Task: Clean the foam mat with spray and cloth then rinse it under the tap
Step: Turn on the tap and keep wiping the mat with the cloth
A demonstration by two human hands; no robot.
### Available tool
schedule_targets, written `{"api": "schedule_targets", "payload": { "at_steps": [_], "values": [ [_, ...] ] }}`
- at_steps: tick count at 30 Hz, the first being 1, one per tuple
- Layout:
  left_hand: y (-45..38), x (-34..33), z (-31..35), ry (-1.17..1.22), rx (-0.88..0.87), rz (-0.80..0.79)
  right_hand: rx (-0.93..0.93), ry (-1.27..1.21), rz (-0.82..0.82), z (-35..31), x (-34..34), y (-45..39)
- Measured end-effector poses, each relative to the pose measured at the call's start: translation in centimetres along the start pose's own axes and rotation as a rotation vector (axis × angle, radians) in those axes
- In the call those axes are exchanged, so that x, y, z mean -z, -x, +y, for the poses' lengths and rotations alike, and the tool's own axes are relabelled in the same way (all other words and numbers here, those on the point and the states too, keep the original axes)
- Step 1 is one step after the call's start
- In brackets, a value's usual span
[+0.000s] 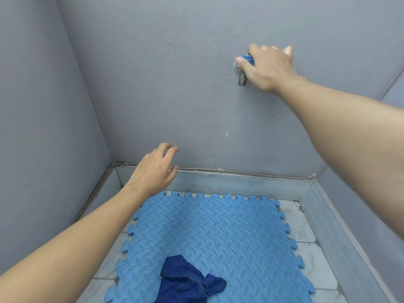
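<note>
- Grey-blue painted walls [153, 73] are meeting in a corner to the left of both hands, and a raised grey tiled kerb [240, 184] is running along the foot of the wall just beyond the left hand.
- Pale marble-patterned floor tiles [306, 228] are showing below the right forearm, inside the kerb.
- A light blue foam mat with a raised tread pattern and interlocking toothed edges [218, 237] is lying flat on those tiles, below and between the two arms, its far edge sitting just beside the kerb.
- A crumpled dark blue cloth [188, 281] is resting on the near part of the foam mat, below the left hand and close to the left forearm.
- The right hand [269, 66] is reaching up to the wall, its fingers and thumb curling around the blue handle of a small metal tap [242, 78] whose spout is pointing down beneath the thumb.
- A few small water drops [226, 134] are glinting against the wall below the tap, between the two hands.
- The left hand [156, 171] is hovering in the air above the mat's far left corner, fingers loosely bent and spread apart, holding nothing and touching nothing.
</note>
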State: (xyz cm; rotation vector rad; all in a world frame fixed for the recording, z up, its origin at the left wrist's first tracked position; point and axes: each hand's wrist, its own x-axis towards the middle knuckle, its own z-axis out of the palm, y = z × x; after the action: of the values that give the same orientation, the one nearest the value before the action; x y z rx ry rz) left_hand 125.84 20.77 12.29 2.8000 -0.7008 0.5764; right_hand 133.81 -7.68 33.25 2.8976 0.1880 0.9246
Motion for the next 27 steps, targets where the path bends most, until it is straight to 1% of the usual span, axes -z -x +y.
{"api": "schedule_targets", "payload": {
  "at_steps": [4, 6, 7, 9, 10, 11, 12, 13, 14, 15, 16, 18, 19, 20, 21, 23, 25, 27],
  "values": [
    [0.9, -2.2, -0.2, 0.031, 0.022, 0.018, -0.029, -0.027, 0.077, -0.1, -0.7, 0.2],
    [1.4, -3.1, 0.1, 0.069, 0.061, 0.036, -0.058, -0.055, 0.068, -0.6, -0.5, 0.6],
    [2.1, -3.6, 0.6, 0.101, 0.088, 0.039, -0.079, -0.110, 0.050, -0.9, -0.2, 0.8],
    [4.8, -5.0, 2.4, 0.180, 0.144, 0.013, -0.139, -0.298, 0.027, -1.6, 0.5, 2.3],
    [6.9, -6.0, 3.5, 0.221, 0.160, -0.026, -0.156, -0.417, 0.044, -1.9, 0.5, 3.9],
    [9.4, -7.0, 4.8, 0.257, 0.168, -0.090, -0.149, -0.515, 0.113, -2.1, -0.4, 6.2],
    [12.3, -8.0, 6.0, 0.286, 0.165, -0.180, -0.141, -0.578, 0.189, -2.3, -1.7, 9.8],
    [15.2, -9.0, 7.1, 0.310, 0.148, -0.275, -0.137, -0.623, 0.211, -2.4, -3.7, 14.6],
    [18.1, -10.2, 7.9, 0.323, 0.126, -0.368, -0.150, -0.630, 0.141, -2.4, -6.2, 20.3],
    [20.7, -11.7, 8.6, 0.325, 0.103, -0.453, -0.184, -0.572, -0.005, -1.8, -9.3, 26.5],
    [23.1, -13.1, 9.1, 0.317, 0.074, -0.510, -0.234, -0.462, -0.210, -1.3, -12.0, 33.0],
    [26.5, -16.1, 9.2, 0.263, -0.007, -0.519, -0.331, -0.237, -0.625, -0.2, -16.8, 44.3],
    [27.3, -17.2, 8.9, 0.247, -0.010, -0.503, -0.374, -0.190, -0.740, 0.1, -18.5, 48.5],
    [27.6, -18.1, 8.3, 0.238, 0.012, -0.488, -0.408, -0.169, -0.778, -0.1, -19.7, 51.6],
    [27.3, -18.8, 7.6, 0.232, 0.050, -0.458, -0.436, -0.161, -0.761, -0.5, -20.2, 53.5],
    [25.4, -20.0, 5.9, 0.245, 0.181, -0.378, -0.464, -0.154, -0.708, -1.4, -20.4, 54.5],
    [23.0, -21.2, 3.8, 0.199, 0.351, -0.312, -0.446, -0.155, -0.685, -1.6, -20.3, 54.6],
    [19.8, -22.7, 1.8, 0.088, 0.569, -0.211, -0.454, -0.162, -0.665, -1.5, -20.4, 54.6]
  ]
}}
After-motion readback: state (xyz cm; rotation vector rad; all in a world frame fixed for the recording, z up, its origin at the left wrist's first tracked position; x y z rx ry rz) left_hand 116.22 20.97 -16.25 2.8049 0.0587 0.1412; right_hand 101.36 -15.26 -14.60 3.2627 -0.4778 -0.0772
